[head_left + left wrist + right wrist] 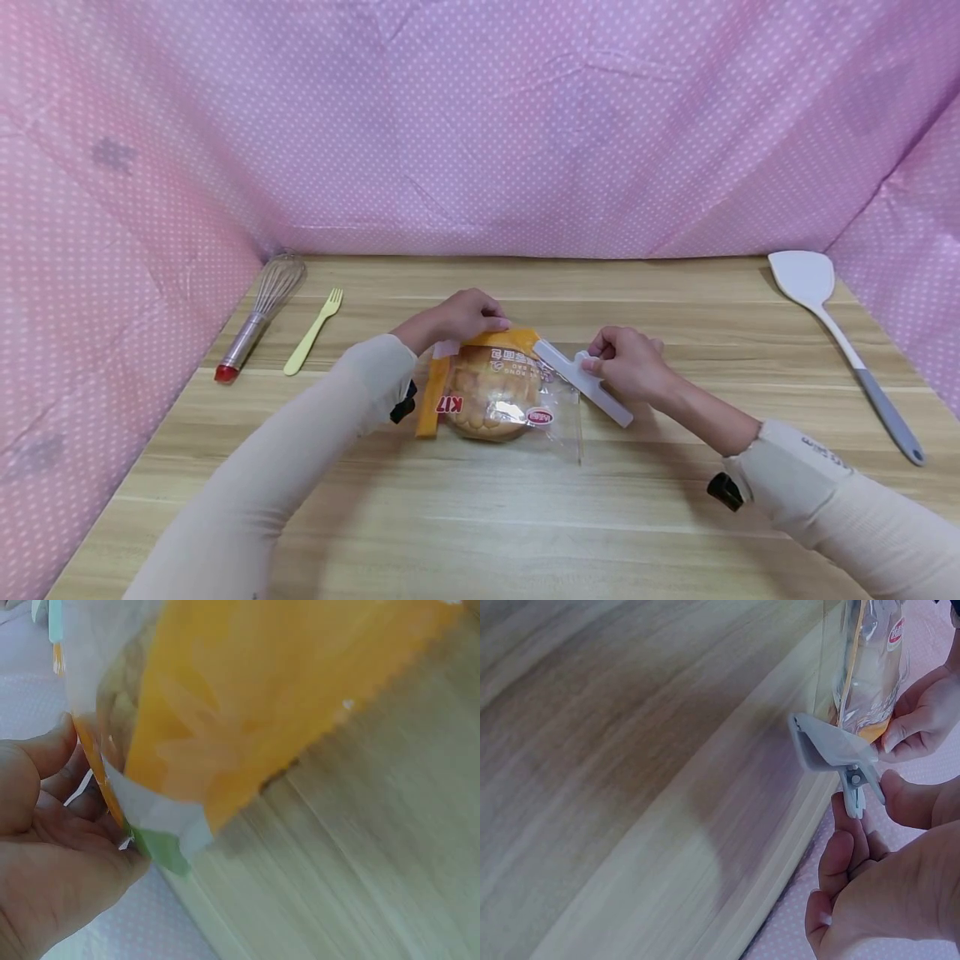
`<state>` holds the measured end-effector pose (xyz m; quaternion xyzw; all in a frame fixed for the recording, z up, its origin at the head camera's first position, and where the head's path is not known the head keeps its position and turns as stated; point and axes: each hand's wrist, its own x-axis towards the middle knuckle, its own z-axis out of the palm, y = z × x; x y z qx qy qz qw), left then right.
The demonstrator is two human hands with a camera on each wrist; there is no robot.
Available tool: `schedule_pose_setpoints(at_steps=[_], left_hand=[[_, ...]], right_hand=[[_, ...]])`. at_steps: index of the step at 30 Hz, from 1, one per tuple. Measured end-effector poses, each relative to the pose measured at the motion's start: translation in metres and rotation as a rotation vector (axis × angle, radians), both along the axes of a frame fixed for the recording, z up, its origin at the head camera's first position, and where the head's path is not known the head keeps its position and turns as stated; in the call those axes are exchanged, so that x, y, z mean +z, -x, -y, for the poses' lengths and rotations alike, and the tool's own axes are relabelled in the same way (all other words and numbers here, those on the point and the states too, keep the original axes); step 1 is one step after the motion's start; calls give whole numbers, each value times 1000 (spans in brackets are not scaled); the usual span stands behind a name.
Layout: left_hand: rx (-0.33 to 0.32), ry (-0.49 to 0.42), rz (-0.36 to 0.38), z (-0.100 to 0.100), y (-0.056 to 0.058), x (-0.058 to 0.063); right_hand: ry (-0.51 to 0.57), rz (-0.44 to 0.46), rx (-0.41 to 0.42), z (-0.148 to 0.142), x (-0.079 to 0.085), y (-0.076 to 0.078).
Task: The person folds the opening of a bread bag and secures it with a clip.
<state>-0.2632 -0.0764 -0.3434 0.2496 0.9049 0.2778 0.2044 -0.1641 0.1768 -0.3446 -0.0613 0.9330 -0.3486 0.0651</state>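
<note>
A clear bread bag with orange edges lies in the middle of the table, a round golden bread inside it. At the bag's far edge my left hand pinches the orange strip between thumb and fingers; the left wrist view shows the orange film close up. My right hand pinches the handle of a long white bag clip, which slants along the bag's right side. In the right wrist view the bag clip has its long bars spread apart, near the bag's corner.
On the left lie a whisk with a red-tipped handle and a yellow fork. A white spatula with a grey grip lies at the right. Pink dotted cloth hangs behind the wooden table and at its sides.
</note>
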Motion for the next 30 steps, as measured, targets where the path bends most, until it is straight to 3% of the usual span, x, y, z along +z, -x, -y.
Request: schedule_pose_setpoints(at_steps=[8, 15, 30], left_hand=[[-42, 6, 114, 12, 0, 4], [-60, -3, 126, 15, 0, 4], [-25, -51, 118, 14, -1, 1]], right_hand=[[-4, 5, 1, -1, 0, 0], [-2, 11, 2, -1, 0, 0], [7, -5, -19, 1, -1, 1]])
